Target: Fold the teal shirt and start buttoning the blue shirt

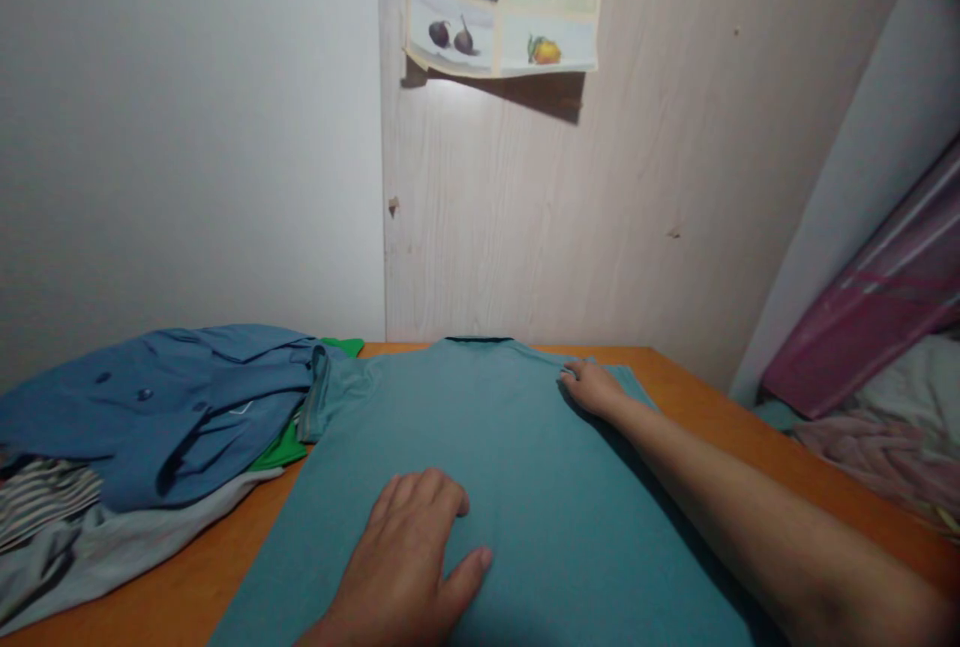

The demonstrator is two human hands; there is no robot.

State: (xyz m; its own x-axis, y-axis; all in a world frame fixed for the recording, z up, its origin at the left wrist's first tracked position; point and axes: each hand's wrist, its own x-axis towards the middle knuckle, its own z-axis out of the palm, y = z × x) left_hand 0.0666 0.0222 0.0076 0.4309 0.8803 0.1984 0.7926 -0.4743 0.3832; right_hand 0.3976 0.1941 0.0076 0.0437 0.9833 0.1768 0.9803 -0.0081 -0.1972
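A teal short-sleeved shirt lies spread on the orange table, its dark-edged collar at the far side. Over the shirt's lower middle is my left hand, fingers slightly curled and thumb apart, holding nothing; whether it touches the cloth I cannot tell. Farther off, my right hand rests at the shirt's right shoulder near the sleeve. Its fingers bend down onto the fabric, and their tips are too small to show clearly whether they pinch it. The left sleeve is partly bunched beside the pile of clothes.
On the left lies a heap with a blue buttoned garment, a green cloth, a striped cloth and a grey garment. Behind the table stands a wall with fruit pictures. A pink bag-like item and fabrics are at right.
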